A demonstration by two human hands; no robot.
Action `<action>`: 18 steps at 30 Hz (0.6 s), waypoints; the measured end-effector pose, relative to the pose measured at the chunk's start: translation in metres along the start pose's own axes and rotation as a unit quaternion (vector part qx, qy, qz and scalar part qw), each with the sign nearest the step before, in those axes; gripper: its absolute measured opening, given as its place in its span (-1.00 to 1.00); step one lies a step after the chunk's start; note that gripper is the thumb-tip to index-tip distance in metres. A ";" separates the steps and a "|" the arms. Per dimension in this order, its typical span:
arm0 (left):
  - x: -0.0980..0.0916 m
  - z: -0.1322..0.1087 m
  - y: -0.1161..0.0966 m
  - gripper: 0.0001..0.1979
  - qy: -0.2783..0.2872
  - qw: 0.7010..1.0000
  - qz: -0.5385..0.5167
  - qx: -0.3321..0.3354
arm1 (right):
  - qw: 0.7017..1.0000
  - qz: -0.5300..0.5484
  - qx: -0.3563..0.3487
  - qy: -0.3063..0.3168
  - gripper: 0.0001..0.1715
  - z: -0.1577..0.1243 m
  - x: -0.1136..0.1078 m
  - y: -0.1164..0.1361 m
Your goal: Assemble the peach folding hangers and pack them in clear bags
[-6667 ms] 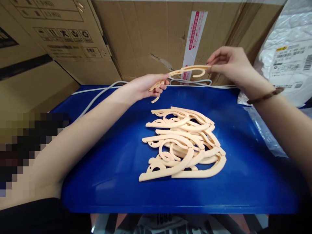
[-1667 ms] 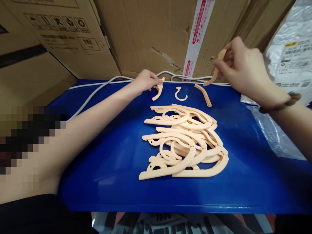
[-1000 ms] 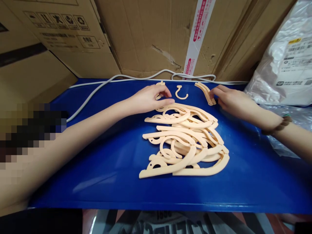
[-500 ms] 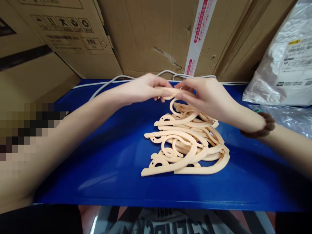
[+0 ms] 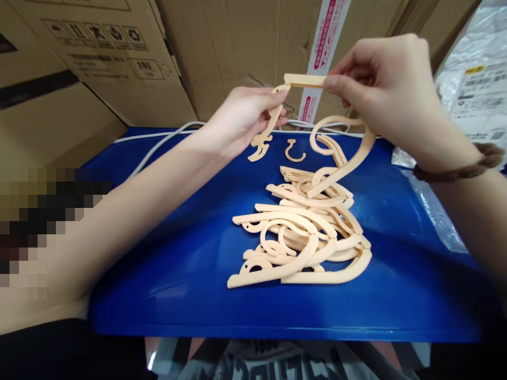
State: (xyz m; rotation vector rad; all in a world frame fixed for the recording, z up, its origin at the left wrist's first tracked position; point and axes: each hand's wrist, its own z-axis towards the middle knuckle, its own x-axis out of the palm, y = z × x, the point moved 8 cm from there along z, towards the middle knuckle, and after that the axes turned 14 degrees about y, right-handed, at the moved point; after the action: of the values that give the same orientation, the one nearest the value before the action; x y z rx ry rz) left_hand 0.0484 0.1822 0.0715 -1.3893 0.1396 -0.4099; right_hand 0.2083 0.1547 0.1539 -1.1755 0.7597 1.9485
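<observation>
My left hand (image 5: pixel 247 113) pinches one end of a beige plastic hanger piece (image 5: pixel 304 80), raised in front of the cardboard. Its straight bar runs across to my right hand (image 5: pixel 380 79), whose thumb and fingers grip the other end. Below my left fingers another beige part (image 5: pixel 272 124) hangs down. A curved arm with a hook-like loop (image 5: pixel 366 145) hangs beneath my right hand, over the pile. Several beige hanger parts (image 5: pixel 309 256) lie heaped on the blue surface. One small loose hook (image 5: pixel 295 153) rests behind the pile.
Cardboard boxes (image 5: pixel 229 47) stand along the back and left. White cables (image 5: pixel 158 142) run along the rear of the blue surface (image 5: pixel 178 295). At the right are a white plastic package (image 5: pixel 475 89) and a clear plastic sheet (image 5: pixel 439 211).
Both hands have risen, and my right hand has moved away to the right. The held piece now shows stretched between them. The small loose hook has come into sight.
</observation>
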 end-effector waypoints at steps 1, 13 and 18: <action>-0.001 0.001 0.003 -0.80 -0.012 1.000 0.006 -0.007 | 0.998 -0.068 0.019 0.001 -0.60 -0.001 0.000 -0.002; 0.028 -0.004 0.008 -0.65 0.059 0.980 0.190 -0.013 | 0.981 -0.131 -0.010 0.142 -0.84 0.003 0.045 -0.010; -0.008 0.010 0.007 -0.64 -0.004 0.955 0.296 0.029 | 0.982 0.084 0.017 0.169 -0.76 0.005 0.037 -0.036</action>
State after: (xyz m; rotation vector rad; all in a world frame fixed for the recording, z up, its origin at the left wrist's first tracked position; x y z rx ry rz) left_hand 0.0454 0.1949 0.0658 -1.2214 0.5196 0.0926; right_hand 0.2241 0.1890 0.1182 -1.4844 1.0949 1.8816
